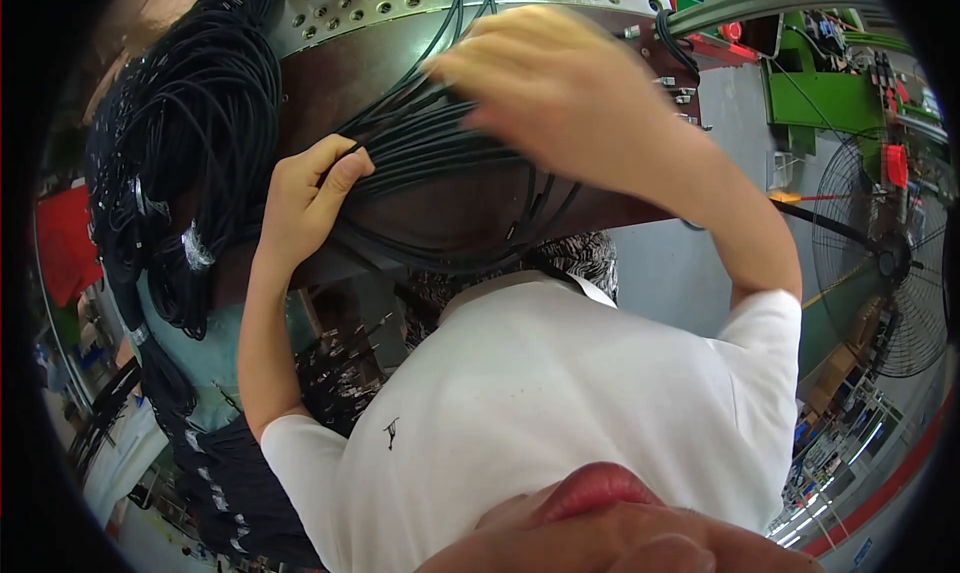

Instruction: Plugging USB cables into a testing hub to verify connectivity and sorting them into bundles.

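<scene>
Cables: bundle of thin black rubber-sheathed cables (440, 163) draped across a dark brown curved panel (420, 213).
Left hand (305, 198): fingers curled shut around the bundle's left end, thumb pressed on top.
Right hand (545, 83): motion-blurred, fingers loosely spread over the strands; grip cannot be told.
Above: perforated shiny metal plate (350, 8).
Far left: hanging coils of black cable (190, 123).
Right: black cage floor fan (890, 263).

We have one view only, a fisheye worn on the head, tipped steeply down and very close: our white shirt (560, 413) fills the lower middle of the frame, the black cable bundle (440, 163) sits at upper centre, and a floor fan (885, 263) bends along the right rim.
</scene>
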A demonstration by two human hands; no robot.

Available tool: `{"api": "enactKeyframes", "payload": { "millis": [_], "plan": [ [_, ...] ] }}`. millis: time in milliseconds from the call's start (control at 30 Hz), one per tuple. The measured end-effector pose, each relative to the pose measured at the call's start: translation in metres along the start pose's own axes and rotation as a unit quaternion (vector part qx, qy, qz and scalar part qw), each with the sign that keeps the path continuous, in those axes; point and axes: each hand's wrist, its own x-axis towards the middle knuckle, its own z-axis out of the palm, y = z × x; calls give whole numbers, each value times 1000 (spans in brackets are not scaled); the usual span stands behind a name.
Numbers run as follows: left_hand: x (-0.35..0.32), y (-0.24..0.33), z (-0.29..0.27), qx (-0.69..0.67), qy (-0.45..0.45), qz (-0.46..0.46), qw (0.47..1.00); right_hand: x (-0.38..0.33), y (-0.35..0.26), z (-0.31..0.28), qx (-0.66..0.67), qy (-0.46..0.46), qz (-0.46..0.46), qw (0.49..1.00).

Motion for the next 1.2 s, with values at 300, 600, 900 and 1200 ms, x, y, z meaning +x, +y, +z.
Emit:
{"api": "enactKeyframes", "payload": {
  "millis": [300,600,900,1200],
  "plan": [
    [5,-2,10,-88,56,13,994,2,30,-1,47,-152,114,981],
    [44,38,38,187,97,173,962,4,28,24,87,-117,20,989],
    [-14,-10,7,-25,126,12,992,31,-3,29,71,-122,36,989],
    [-13,-17,11,30,184,66,980,39,-18,34,171,-102,-14,980]
  ]
}}
